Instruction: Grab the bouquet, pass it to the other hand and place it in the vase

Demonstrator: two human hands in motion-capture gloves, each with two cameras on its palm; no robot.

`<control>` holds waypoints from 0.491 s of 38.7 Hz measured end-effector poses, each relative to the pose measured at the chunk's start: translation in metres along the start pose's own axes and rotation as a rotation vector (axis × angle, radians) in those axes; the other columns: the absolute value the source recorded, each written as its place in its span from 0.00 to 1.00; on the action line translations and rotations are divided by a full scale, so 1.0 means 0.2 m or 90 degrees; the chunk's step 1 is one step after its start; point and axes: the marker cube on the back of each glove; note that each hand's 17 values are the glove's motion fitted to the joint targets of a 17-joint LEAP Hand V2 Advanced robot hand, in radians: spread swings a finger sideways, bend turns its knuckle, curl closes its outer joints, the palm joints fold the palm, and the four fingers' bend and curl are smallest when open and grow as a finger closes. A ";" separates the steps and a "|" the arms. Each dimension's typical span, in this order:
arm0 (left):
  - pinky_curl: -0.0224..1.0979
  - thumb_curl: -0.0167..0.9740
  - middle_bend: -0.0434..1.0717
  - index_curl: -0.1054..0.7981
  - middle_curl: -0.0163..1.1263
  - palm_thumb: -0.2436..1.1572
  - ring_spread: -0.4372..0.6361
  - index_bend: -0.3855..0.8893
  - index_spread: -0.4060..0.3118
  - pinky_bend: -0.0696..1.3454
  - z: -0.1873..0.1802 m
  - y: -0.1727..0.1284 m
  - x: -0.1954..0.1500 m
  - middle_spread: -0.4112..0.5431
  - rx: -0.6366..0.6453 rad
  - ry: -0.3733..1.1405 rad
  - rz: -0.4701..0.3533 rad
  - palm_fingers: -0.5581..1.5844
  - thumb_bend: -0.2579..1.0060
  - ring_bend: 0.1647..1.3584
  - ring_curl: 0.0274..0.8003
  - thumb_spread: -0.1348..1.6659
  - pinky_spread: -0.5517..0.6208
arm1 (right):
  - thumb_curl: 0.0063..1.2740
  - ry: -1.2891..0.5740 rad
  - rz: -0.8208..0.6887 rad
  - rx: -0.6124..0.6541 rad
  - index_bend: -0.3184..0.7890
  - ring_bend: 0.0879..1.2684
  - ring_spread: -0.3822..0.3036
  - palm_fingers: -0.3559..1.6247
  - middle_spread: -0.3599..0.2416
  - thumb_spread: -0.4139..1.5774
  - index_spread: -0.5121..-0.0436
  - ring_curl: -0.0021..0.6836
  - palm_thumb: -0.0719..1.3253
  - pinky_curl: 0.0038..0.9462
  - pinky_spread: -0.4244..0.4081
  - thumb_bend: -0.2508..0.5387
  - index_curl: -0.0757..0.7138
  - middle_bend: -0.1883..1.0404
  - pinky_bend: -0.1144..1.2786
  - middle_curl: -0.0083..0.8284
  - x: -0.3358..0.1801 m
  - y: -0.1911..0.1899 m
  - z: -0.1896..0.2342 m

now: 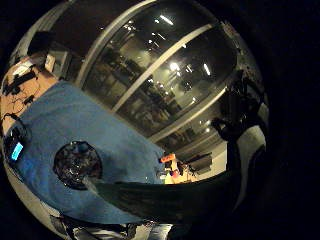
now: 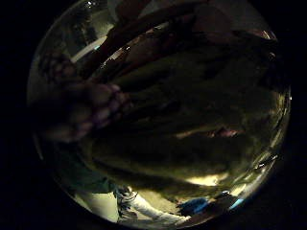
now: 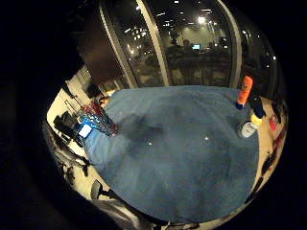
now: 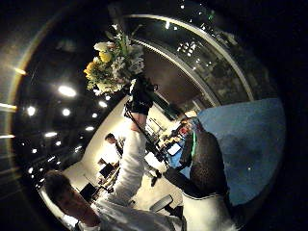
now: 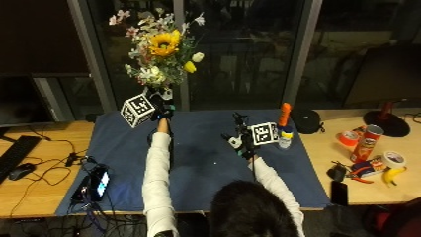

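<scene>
Fingers: left hand (image 5: pixel 161 109) wrapped round bouquet (image 5: pixel 160 52) stems, raised high; right hand (image 5: pixel 244 143) fingers hard to make out, holding nothing
Progress: picked up and handed over, looks like
Left: drop into vase (image 3: pixel 97 119) on tabletop (image 5: pixel 204 163)

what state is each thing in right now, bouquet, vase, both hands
bouquet: upright, lifted high above the blue cloth, gripped at the stems
vase: standing on the blue cloth, no flowers in it
left hand: raised, grips the bouquet stems
right hand: over the cloth, holds nothing, fingers relaxed
orange-capped bottle: upright at the cloth's far edge
</scene>
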 end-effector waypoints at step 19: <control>0.47 0.74 0.67 0.74 0.51 0.70 0.07 0.59 0.11 0.56 -0.07 0.13 -0.76 0.09 -0.232 -0.042 -0.128 0.83 0.14 0.58 0.59 0.32 0.12 | 0.46 0.132 0.028 -0.042 0.41 0.32 0.39 0.36 0.45 0.72 0.35 0.49 0.58 0.36 0.48 0.30 0.43 0.34 0.45 0.47 0.15 0.10 0.00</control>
